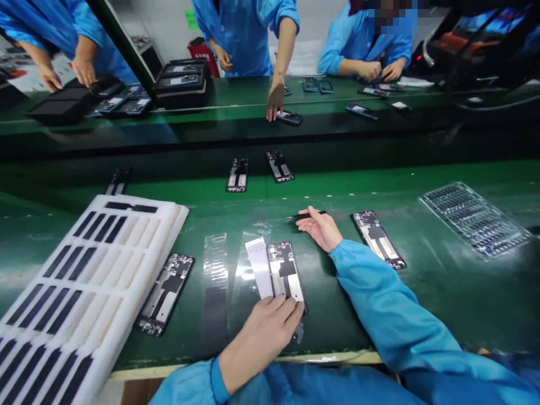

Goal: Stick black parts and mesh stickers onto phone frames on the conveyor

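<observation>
My left hand [261,337] presses on the lower end of a black phone frame [286,271], its fingers curling over the frame's edge. A white film strip [258,267] lies along that frame's left side. My right hand [318,228] rests palm up beyond it, pinching a thin black strip [309,215] between its fingers. Another phone frame [377,239] lies to the right of that hand. A third phone frame [164,294] lies left of my left hand, beside a long clear film strip [215,281].
A white foam tray [164,211] holding rows of black strips fills the lower left. A clear plastic tray [475,219] lies on the green belt [422,185] at right. Two more frames lie farther up. Co-workers' hands handle phone frames across the bench, near stacked black trays [181,84].
</observation>
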### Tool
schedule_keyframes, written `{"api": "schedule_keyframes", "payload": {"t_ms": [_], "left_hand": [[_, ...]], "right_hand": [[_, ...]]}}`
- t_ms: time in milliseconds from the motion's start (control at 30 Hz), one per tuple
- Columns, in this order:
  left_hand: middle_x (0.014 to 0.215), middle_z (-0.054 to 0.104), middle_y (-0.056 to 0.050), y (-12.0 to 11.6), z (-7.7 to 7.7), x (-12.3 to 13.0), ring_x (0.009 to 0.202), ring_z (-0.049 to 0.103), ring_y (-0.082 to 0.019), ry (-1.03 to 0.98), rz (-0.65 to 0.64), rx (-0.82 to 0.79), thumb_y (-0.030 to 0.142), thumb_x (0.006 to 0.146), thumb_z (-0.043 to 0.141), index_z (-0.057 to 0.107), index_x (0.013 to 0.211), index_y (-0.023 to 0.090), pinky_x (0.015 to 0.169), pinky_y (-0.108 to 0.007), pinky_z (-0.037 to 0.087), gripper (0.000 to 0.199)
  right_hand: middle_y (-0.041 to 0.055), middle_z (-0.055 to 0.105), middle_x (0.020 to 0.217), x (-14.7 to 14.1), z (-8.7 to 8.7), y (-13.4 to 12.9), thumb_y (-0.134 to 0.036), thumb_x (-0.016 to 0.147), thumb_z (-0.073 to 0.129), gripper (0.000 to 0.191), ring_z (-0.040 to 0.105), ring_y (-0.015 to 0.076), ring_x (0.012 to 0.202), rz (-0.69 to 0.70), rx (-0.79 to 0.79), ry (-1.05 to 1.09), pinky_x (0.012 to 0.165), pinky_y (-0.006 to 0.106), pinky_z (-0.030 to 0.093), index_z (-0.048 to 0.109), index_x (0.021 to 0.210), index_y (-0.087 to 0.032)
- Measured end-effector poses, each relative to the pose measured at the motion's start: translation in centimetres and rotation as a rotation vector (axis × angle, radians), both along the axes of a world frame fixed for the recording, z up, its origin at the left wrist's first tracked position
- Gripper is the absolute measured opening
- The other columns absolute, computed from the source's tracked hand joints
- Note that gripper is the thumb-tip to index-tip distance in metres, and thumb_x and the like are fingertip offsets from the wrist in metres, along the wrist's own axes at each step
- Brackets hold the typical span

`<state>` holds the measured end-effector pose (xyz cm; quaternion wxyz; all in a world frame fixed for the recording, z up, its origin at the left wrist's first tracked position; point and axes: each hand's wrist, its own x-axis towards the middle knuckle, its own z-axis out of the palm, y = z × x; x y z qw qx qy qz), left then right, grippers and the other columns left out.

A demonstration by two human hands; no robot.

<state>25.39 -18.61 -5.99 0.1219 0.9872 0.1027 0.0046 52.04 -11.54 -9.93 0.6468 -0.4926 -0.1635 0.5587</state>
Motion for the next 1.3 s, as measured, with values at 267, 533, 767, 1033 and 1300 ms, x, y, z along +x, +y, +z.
{"api": "schedule_keyframes", "payload": {"t_ms": [267, 533, 767, 1033, 1300], "left_hand": [[0.131, 0.064, -0.015, -0.3, -1.4, 0.0, 0.104, 0.062, -0.024, 0.007, -0.014, 0.027, 0.009, 0.097, 0.044, 0.049, 0.139, 0.010, 0.079, -0.037, 0.053, 0.043], [0.134, 0.064, -0.015, 0.3, -2.0, -1.1, 0.110, 0.061, -0.026, -0.080, -0.012, -0.034, 0.009, 0.096, 0.036, 0.052, 0.138, 0.010, 0.090, -0.039, 0.054, 0.046], [0.133, 0.065, -0.016, 0.5, -2.5, -1.4, 0.103, 0.063, -0.024, -0.141, -0.008, -0.060, 0.011, 0.097, 0.037, 0.053, 0.137, 0.011, 0.084, -0.039, 0.056, 0.043], [0.143, 0.057, -0.019, 0.2, -1.5, -0.7, 0.101, 0.064, -0.025, 0.040, -0.029, -0.008, 0.007, 0.096, 0.039, 0.051, 0.140, 0.012, 0.079, -0.038, 0.056, 0.046], [0.162, 0.032, -0.012, 1.4, 0.6, 1.1, 0.098, 0.068, -0.024, 0.332, 0.106, -0.108, 0.006, 0.077, 0.059, 0.060, 0.133, 0.031, 0.076, -0.036, 0.059, 0.061]], "right_hand": [[0.0107, 0.076, 0.065, 0.1, 0.0, 0.0, -0.043, 0.090, 0.072, 0.033, 0.070, 0.0139, 0.055, 0.026, 0.024, 0.029, 0.056, 0.020, 0.056, 0.070, 0.083, -0.011], [0.0125, 0.076, 0.066, 0.4, -0.4, 0.2, -0.042, 0.092, 0.069, 0.034, 0.071, 0.0140, 0.055, 0.031, 0.025, 0.050, 0.055, 0.020, 0.055, 0.071, 0.085, -0.009], [0.0112, 0.076, 0.065, 0.3, -0.1, 0.2, -0.043, 0.093, 0.068, 0.034, 0.070, 0.0137, 0.053, 0.042, 0.013, 0.052, 0.053, 0.020, 0.055, 0.070, 0.083, -0.010], [0.0112, 0.076, 0.066, 0.4, 0.0, 0.2, -0.040, 0.096, 0.065, 0.033, 0.070, 0.0135, 0.055, 0.049, 0.000, 0.051, 0.054, 0.020, 0.055, 0.071, 0.084, -0.010], [0.0107, 0.076, 0.067, 0.5, -0.2, 0.1, -0.046, 0.093, 0.069, 0.036, 0.071, 0.0133, 0.056, 0.059, 0.002, 0.027, 0.055, 0.019, 0.056, 0.070, 0.085, -0.011]]}}
